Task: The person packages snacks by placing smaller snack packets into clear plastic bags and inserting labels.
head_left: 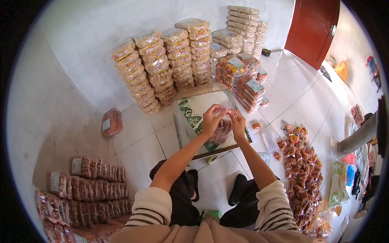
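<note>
My left hand (pixel 212 120) and my right hand (pixel 237 121) meet over a low table (pixel 187 135) topped with a white and green printed sheet. Between them the fingertips of both hands pinch the upper edge of a clear plastic bag (pixel 221 133). Reddish-brown pieces show in the bag's lower part, which rests on the table. Exactly what the pieces are, I cannot tell. The fingers of both hands are closed on the plastic.
Tall stacks of packed bags (pixel 156 65) line the wall. Labelled red-orange packs (pixel 249 89) stand behind the table. A heap of small filled bags (pixel 302 170) lies at right. Rows of brown packs (pixel 89 186) fill the lower left, and a single pack (pixel 112 122) lies near the wall.
</note>
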The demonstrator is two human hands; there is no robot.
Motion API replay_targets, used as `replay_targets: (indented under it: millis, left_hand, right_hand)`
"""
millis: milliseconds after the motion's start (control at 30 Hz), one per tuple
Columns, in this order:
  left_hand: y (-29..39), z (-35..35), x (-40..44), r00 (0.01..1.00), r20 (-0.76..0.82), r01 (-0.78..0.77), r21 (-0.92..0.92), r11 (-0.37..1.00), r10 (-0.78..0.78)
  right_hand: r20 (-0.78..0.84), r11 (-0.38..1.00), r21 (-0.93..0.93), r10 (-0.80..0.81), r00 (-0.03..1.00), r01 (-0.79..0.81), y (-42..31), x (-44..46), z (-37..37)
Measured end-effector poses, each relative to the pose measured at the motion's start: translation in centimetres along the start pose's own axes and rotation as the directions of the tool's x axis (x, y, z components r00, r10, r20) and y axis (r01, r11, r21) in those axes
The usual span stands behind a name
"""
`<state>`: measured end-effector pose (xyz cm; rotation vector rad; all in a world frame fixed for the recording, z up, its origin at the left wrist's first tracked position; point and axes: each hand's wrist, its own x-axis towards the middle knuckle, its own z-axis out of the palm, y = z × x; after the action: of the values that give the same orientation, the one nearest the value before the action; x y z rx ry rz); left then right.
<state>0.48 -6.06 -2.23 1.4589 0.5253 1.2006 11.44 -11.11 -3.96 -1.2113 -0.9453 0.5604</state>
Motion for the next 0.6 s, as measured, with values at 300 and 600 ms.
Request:
replay_targets:
  millis: [300,600]
  left_hand:
    - [-0.4,-0.3,0.6,0.993,-0.103,-0.053,0.08,0.995,0.062]
    - [-0.2,0.2,0.5,0.995,-0.1,0.007,-0.08,0.997,-0.015]
  right_hand:
    - [0.21,0.986,-0.128,-0.075,0.975,0.104,0.2,1.0,-4.0]
    - [0.169,0.996,-0.085,0.032,0.985,-0.017,3.7,-0.8,-3.3]
